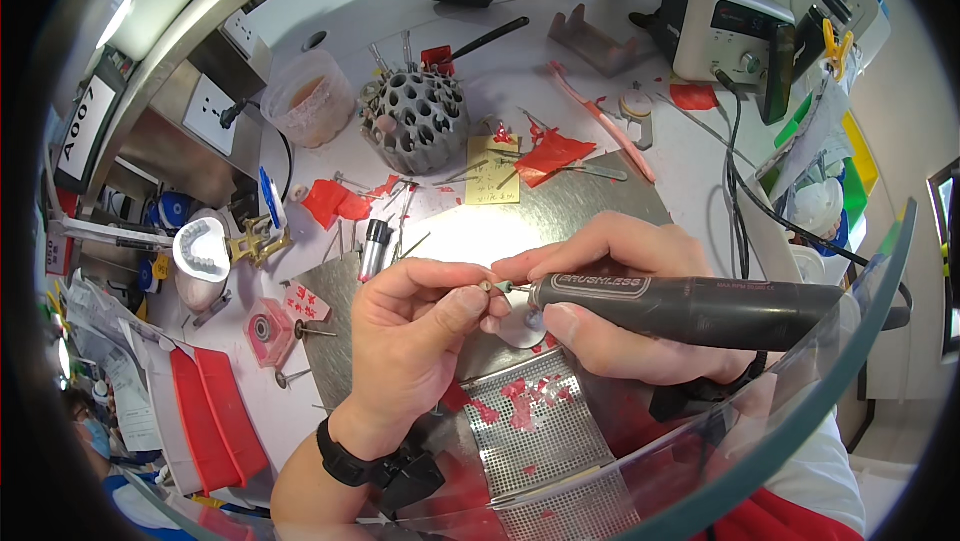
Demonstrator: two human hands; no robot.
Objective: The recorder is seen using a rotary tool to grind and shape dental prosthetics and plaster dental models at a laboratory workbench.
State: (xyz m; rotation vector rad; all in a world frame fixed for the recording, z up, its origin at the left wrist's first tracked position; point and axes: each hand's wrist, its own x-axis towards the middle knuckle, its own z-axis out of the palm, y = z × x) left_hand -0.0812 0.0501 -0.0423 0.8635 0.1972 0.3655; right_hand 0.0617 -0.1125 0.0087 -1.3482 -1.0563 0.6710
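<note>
My right hand is closed around a black rotary handpiece, which lies level and points left. At its front end sits a small green grinding bit. My left hand pinches a tiny tan piece, possibly a dental crown, between thumb and fingertips. The bit meets or nearly meets that piece; whether they touch is too small to tell. Under my hands are a metal plate and a perforated metal grid scattered with red scraps.
A grey holder full of burs stands at the back, beside a clear tub. A control box with cables is at the back right. Dental models and a red bin are left. A transparent shield edge curves in front.
</note>
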